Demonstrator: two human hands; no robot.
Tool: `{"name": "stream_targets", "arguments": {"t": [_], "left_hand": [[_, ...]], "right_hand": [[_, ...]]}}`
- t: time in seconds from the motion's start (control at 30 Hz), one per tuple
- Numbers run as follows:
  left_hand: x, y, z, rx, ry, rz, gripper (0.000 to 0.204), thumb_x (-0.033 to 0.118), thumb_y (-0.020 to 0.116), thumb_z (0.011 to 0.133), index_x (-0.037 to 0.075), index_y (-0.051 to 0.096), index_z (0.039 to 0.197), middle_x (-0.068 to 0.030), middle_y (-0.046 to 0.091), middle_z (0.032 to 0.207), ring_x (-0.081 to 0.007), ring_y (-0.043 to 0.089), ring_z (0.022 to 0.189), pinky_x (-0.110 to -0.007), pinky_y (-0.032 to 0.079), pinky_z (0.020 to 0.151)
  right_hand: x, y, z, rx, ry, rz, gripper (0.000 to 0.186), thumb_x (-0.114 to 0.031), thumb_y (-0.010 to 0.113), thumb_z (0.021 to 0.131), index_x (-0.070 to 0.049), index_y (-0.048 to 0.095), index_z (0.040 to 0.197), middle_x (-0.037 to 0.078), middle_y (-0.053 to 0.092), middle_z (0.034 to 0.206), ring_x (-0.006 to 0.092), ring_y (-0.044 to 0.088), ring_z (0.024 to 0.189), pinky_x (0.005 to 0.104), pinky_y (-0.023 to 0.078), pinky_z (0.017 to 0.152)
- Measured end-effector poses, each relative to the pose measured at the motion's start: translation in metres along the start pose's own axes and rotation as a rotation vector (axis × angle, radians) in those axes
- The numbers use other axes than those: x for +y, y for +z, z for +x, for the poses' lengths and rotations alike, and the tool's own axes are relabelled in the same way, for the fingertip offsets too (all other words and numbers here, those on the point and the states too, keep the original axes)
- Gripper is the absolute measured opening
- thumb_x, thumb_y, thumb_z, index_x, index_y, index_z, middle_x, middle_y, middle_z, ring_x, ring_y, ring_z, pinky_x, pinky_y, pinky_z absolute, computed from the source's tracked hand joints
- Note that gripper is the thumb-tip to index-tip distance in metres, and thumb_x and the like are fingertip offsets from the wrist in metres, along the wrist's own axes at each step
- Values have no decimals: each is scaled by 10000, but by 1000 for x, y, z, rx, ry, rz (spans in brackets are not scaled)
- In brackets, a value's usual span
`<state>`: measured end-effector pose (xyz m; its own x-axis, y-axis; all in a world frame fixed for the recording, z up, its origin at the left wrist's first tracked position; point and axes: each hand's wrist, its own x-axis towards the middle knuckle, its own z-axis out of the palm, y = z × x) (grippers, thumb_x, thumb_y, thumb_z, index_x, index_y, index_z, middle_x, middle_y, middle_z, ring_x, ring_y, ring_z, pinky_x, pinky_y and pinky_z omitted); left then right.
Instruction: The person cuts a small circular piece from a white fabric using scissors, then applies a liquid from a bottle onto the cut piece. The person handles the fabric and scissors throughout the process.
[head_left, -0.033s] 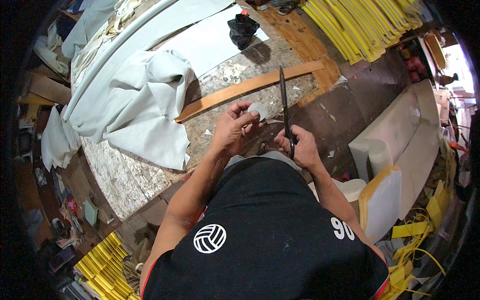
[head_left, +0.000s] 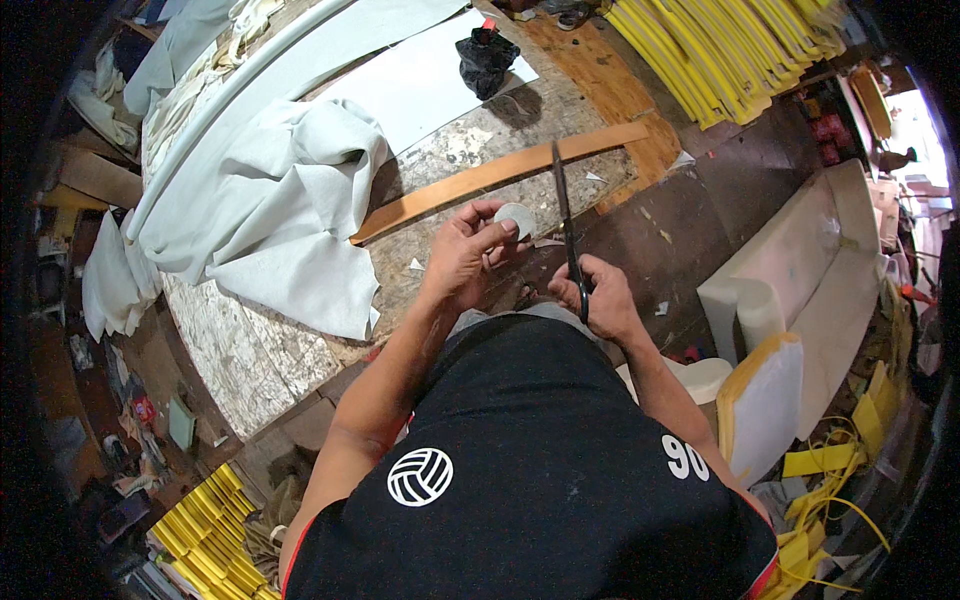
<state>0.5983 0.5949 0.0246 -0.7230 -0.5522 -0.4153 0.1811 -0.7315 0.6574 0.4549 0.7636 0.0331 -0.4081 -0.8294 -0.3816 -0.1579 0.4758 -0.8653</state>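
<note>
Between the thumb and fingers of my left hand point(head_left: 470, 255) is a small round pale-grey disc point(head_left: 515, 222), apparently of fabric. My right hand point(head_left: 603, 297) is closed around the handles of long dark scissors point(head_left: 567, 215). Their blades point away from me over the table edge, and the tip lies above a flat wooden strip point(head_left: 480, 180). The disc and the blades are apart. Left of my hands, a large pale-grey cloth point(head_left: 280, 190) lies crumpled on the worn table point(head_left: 250, 350). Small white scraps are scattered near the disc.
A black plastic bag point(head_left: 486, 62) sits on a white sheet point(head_left: 420, 100) at the far side. Yellow-edged strips point(head_left: 725, 55) are stacked at the far right. Cream foam pieces point(head_left: 800, 270) stand to the right, and yellow bundles point(head_left: 205, 530) lie at the lower left.
The scissors' tip has swung slightly to the left and toward me. My left hand and the disc have hardly moved.
</note>
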Motion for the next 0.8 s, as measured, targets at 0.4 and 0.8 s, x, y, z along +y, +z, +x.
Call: {"name": "stream_targets", "arguments": {"t": [0.4,0.8], "left_hand": [[8,12,12,93,61,69,295,-7,653,869,18,533,1137,-43,625,878,-135,639,779,-313,586,767],[5,10,15,49,66,50,331,14,665,859,51,515,1151,-36,600,905,-125,627,795,-326,585,788]], "right_hand": [[3,-8,-6,-143,-44,-62,451,-452,761,785,-31,651,903,89,657,746,155,616,686,312,488,646],[2,-10,-1,-164,-43,-59,430,-445,750,797,-33,651,868,95,645,710,160,611,660,323,483,624]]}}
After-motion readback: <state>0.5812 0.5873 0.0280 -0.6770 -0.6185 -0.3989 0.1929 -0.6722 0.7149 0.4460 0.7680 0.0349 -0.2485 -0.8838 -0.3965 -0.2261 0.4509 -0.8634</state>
